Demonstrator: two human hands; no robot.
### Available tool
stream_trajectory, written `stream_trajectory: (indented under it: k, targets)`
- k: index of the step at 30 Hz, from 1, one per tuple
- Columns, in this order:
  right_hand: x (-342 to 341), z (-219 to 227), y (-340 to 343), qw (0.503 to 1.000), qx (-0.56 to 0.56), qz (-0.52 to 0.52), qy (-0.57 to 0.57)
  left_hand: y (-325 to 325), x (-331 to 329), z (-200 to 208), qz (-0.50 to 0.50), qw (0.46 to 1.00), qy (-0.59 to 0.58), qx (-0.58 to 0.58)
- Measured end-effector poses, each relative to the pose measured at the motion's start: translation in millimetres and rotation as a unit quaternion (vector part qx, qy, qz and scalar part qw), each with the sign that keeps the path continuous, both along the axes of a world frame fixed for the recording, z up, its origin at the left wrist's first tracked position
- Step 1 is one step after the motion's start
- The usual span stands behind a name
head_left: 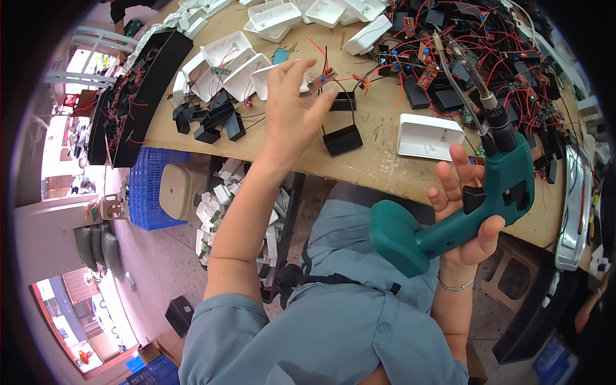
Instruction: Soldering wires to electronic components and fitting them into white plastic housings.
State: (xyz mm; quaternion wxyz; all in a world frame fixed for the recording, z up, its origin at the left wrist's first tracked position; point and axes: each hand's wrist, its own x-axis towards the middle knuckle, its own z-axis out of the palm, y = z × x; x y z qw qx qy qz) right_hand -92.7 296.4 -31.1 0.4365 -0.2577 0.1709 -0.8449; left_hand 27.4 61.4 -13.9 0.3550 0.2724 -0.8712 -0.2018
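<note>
My right hand [471,221] holds a green soldering gun [459,231] by its handle, with the thumb on the near side and the fingertips near the black trigger. Its metal nozzle and thin side tube [471,77] point away over the wired parts. Above the table, my left hand [290,106] is open, thumb and fingers apart. Just beyond its thumb is a small circuit board [324,79] with red and black wires. Black wire runs from there to a black box [342,140] near the table's front edge. Another black piece [343,101] lies beside the thumb.
A white casing [430,137] lies near the front edge; more white casings [221,54] sit at the back left. Tangled boards, red wires and black boxes [443,83] cover the right. Black holders [208,117] cluster left. A blue crate [151,192] and stool [179,190] stand below.
</note>
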Motion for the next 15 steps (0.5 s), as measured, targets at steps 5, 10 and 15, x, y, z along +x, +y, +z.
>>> stream_trajectory:
  k: [5, 10, 15]
  targets:
    - [0, 0, 2, 1.000, -0.001, 0.000, 0.007, -4, 8, 1, 0.045, 0.998, -0.031, 0.018]
    - [3, -2, 4, 1.000, 0.014, -0.010, 0.012, -9, 2, -3, -0.006, 0.981, 0.030, 0.191]
    - [0, -4, 7, 1.000, 0.017, -0.013, 0.015, 0, -2, -4, -0.091, 0.940, 0.201, 0.259]
